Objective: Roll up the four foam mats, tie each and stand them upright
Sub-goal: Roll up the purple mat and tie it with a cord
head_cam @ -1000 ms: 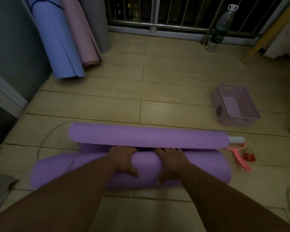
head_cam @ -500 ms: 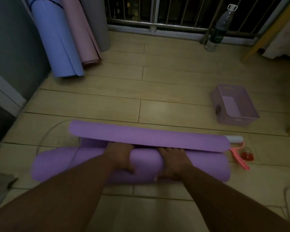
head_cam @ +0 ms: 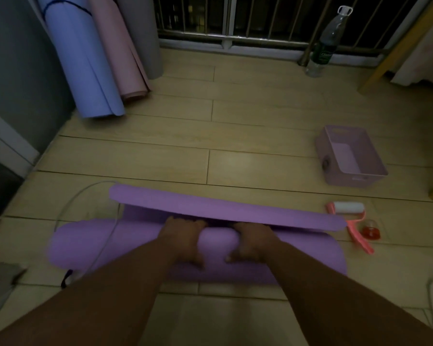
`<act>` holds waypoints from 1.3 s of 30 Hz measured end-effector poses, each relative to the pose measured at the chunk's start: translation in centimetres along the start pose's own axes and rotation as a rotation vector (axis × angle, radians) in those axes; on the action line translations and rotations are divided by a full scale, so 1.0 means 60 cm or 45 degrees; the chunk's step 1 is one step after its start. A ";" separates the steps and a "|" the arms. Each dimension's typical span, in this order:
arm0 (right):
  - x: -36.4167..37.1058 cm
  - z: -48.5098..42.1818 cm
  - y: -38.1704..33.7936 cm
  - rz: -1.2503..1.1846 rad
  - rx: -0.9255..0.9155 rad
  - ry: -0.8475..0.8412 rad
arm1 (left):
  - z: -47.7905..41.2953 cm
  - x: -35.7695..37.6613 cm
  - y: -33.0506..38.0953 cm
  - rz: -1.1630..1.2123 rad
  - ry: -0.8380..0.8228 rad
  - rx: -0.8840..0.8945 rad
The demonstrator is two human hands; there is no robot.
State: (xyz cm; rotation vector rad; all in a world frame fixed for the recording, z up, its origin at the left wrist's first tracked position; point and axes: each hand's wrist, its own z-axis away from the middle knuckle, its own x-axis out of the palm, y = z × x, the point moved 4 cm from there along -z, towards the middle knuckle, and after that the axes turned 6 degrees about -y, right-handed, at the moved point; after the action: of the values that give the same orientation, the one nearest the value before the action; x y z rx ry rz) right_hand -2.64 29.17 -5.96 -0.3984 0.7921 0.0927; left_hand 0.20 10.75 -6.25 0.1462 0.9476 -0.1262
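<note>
Purple foam mat (head_cam: 135, 245): lies crosswise on the floor (head_cam: 260, 136), nearer the camera than the lilac basket (head_cam: 321, 151) and to its left. It is mostly rolled. The free flap (head_cam: 223, 208) on the basket side of the roll curls up off the floor.

Hands: left hand (head_cam: 185, 238) and right hand (head_cam: 253, 242) are both clamped on the roll, close together at mid-length, with fingers over the top and thumbs on the near face.

Three other rolls stand upright far left of the basket, against the wall: blue roll (head_cam: 85, 66), pink roll (head_cam: 120, 51), grey roll (head_cam: 143, 33). A dark line crosses the blue one; it may be a tie. Judgement: this is the last mat, with its rolling nearly finished and tying not yet done.

Risks from here:
- A white cord (head_cam: 68, 206) loops on the floor and crosses the roll at its end away from the basket. More turns could wind it in.
- The grip is central only and both ends are unsupported. The ends may slacken or shift sideways, giving a lopsided roll that stands badly.
- The upturned flap could fold under and crease instead of lying flat onto the roll.
- A pink lint roller (head_cam: 349, 208) sits just beside the flap's end, on the near side of the basket, and the advancing roll may knock or trap it.
- Freeing a hand to fetch a tie may let the foam spring open. A dark strap (head_cam: 66, 278) lies near the far-left end, out of easy reach.
</note>
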 end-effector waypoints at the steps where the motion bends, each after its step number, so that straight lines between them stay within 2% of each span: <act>1: 0.000 0.004 0.001 0.052 -0.019 0.060 | -0.005 -0.007 -0.004 0.028 0.009 0.005; 3: 0.001 0.010 0.001 0.201 -0.038 0.090 | -0.013 -0.018 -0.012 0.095 -0.012 0.009; 6: 0.015 0.013 -0.008 0.350 -0.041 0.023 | -0.011 -0.021 -0.016 0.155 -0.063 0.001; 10: 0.002 -0.008 -0.011 0.240 0.024 0.049 | 0.001 -0.004 -0.014 -0.001 -0.023 0.017; 15: -0.001 -0.011 -0.014 0.201 -0.017 0.032 | 0.002 0.005 -0.004 -0.122 -0.048 0.007; 19: 0.010 0.008 -0.009 0.337 -0.094 0.153 | -0.015 -0.020 -0.012 0.068 -0.062 0.050; 22: 0.017 0.008 -0.012 0.447 -0.061 0.081 | -0.018 -0.006 -0.021 0.218 -0.182 0.094; 24: 0.017 0.001 -0.018 0.417 -0.014 0.045 | -0.011 0.003 -0.021 0.284 -0.176 0.121; 29: -0.002 -0.016 -0.021 0.281 0.047 -0.010 | 0.014 0.004 -0.021 0.023 0.052 0.061; 34: 0.002 -0.008 -0.020 0.246 -0.008 -0.005 | 0.019 0.029 -0.019 -0.078 -0.027 0.050; 39: 0.014 0.000 -0.018 0.524 -0.068 0.032 | -0.002 -0.003 -0.022 -0.008 -0.014 0.052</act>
State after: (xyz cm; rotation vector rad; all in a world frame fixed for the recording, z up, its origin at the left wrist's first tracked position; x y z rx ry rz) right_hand -1.84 28.13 -6.23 -0.2822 0.8892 0.4945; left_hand -0.21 9.49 -6.25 0.1801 0.9349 -0.1519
